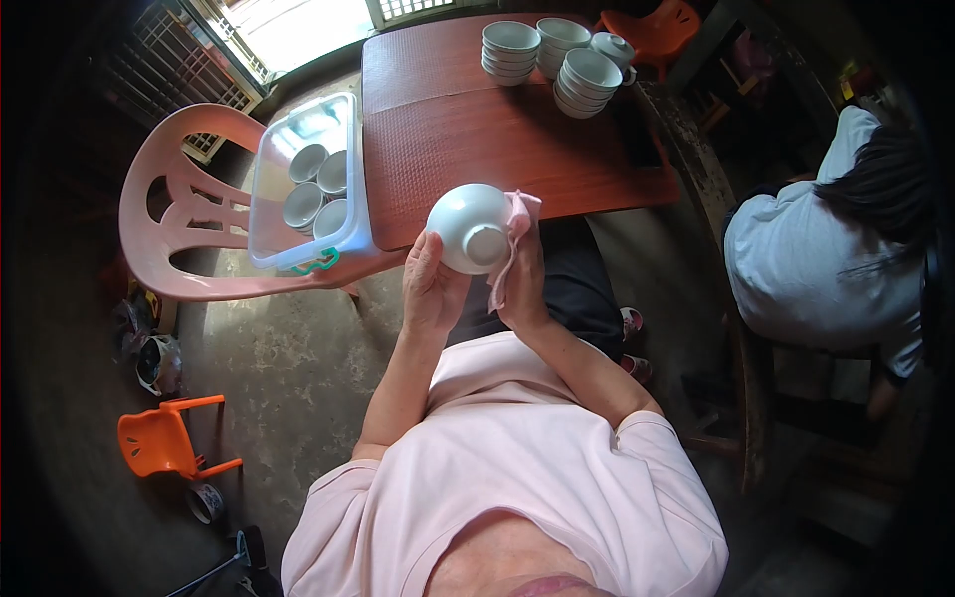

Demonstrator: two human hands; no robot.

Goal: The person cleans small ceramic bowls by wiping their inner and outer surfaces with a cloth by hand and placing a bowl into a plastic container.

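Observation:
A white bowl (466, 221) is held up between my hands near the table's front edge, its footed underside turned toward me. My left hand (430, 289) grips its lower left side, thumb up along the outside. On the other side my right hand (526, 284) presses a pink cloth (517, 239) to the bowl's rim; most of those fingers are hidden behind the cloth. To the left, a clear plastic bin (261, 214) holds several white bowls (304, 206). Stacks of white bowls (510, 50) stand at the table's far right.
The bin rests on a pink plastic chair (149, 239), against the left side of the reddish-brown table (428, 129). A lidded white cup (612, 47) stands by the stacks. An orange small chair (159, 443) is on the floor at left. Another person (826, 249) sits at right, beyond a wooden post (711, 189).

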